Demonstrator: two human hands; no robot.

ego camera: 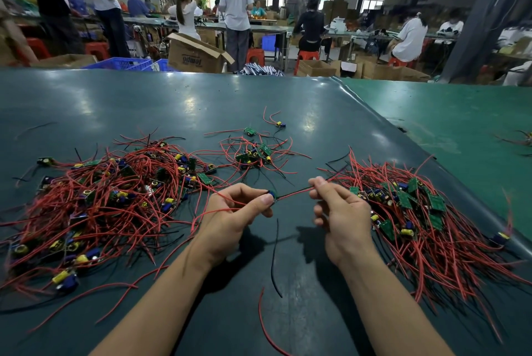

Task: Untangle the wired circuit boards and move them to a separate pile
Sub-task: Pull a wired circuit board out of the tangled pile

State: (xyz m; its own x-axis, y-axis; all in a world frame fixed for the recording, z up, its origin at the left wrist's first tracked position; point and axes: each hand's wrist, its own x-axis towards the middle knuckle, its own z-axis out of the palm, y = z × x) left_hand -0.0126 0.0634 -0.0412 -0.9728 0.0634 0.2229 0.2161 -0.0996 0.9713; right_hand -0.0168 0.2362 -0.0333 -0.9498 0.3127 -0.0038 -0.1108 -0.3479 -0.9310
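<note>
From my head camera I look down on the bench (pixel 201 102), and my left hand (pixel 230 214) pinches a small wired circuit board (pixel 272 195) between thumb and fingertips, held just above the bench near its front edge, midway between the two big heaps. My right hand (pixel 339 211) pinches that board's red and black wires (pixel 296 192) a little way along, so the pair runs taut from one hand to the other. To my judgement the board is very light and rigid, but its blue capacitor and solder joints look easy to stress, so I would grip it by its edges, not by the parts. The wires are thin, limp and springy; they will snag, so I would draw them out slowly near the board end, never jerk. The tangled pile (pixel 109 197) lies towards the left edge, one red lead trailing from it to my left hand; the sorted pile (pixel 426 220) lies towards the right edge, and a smaller cluster (pixel 253 154) sits farther back.
</note>
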